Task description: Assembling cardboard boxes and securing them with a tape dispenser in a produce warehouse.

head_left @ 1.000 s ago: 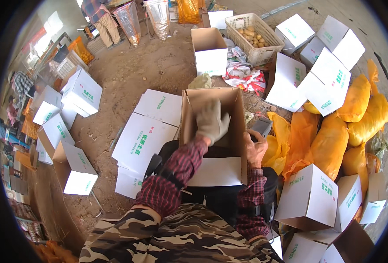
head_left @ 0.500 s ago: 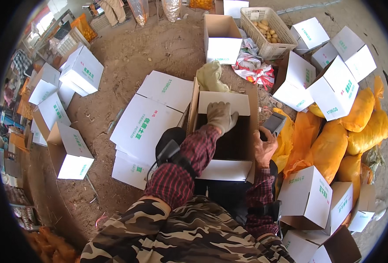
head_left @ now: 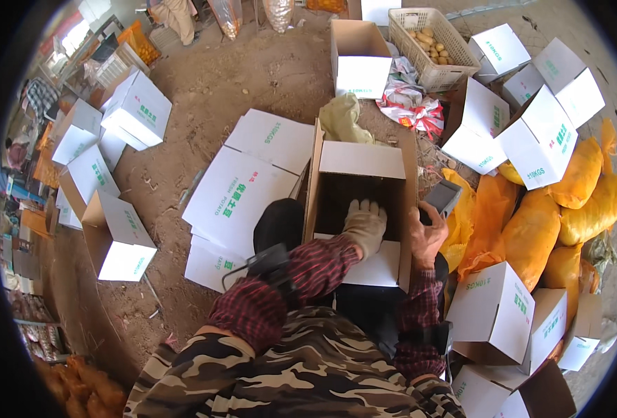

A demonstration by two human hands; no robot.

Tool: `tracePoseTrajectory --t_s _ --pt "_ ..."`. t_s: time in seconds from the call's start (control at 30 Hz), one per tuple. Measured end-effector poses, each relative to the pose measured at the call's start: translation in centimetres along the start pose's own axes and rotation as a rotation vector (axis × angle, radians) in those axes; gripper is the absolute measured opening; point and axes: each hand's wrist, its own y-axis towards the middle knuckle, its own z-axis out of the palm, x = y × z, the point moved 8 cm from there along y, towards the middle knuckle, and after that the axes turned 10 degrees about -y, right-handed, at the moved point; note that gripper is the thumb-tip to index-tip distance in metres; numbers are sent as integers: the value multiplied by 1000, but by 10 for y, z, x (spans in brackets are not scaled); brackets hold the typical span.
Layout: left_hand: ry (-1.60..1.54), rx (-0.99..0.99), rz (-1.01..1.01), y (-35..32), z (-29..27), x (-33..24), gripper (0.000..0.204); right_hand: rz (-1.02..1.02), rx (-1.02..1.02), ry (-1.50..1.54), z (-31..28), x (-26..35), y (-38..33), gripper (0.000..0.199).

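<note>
The open cardboard box (head_left: 361, 202) stands on the dirt floor (head_left: 252, 83) directly in front of the person, just right of picture centre, its flaps spread and its dark inside showing. The left hand (head_left: 365, 224), in a pale work glove, lies flat with fingers spread on the near flap at the box's 6 o'clock edge; it presses there and grips nothing. The right hand (head_left: 427, 235), bare, is curled around the box's side wall at 4 o'clock, fingers wrapped over the edge. A small grey device (head_left: 442, 197) sits just above that hand; whether the hand touches it cannot be told.

At 9 o'clock of the box, a stack of flattened white cartons (head_left: 242, 191) lies touching its left wall. At 12 o'clock, a crumpled yellowish bag (head_left: 344, 118) rests against the far flap, with another open box (head_left: 360, 50) beyond it. At 1 o'clock stands a plastic basket (head_left: 454, 56) holding potatoes. Orange mesh sacks (head_left: 531, 230) lie at 3 o'clock, with assembled white boxes (head_left: 524, 132) above them.
</note>
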Motion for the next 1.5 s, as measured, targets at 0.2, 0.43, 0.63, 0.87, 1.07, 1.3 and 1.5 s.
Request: tracePoseTrajectory --t_s 0.2,0.43,0.63,0.87,1.07,1.3,1.5 --pt "3 -517 -78 24 -69 67 87 -68 23 -30 10 28 -4 24" --pt "-368 -385 -46 20 -90 83 57 -242 15 -426 79 45 -54 28" --pt "-972 -1189 257 -33 -192 193 60 -260 -82 -423 84 19 -68 43" --pt "-888 -672 255 115 -131 199 57 -159 -28 -139 61 0 -43 39" --pt "-435 -631 175 147 -115 147 33 -116 118 7 44 -7 -15 27" --pt "-364 -633 37 137 -91 165 53 380 356 523 42 -10 -23 24" --pt "-299 -632 -155 113 -78 190 57 254 455 806 34 65 -36 27"
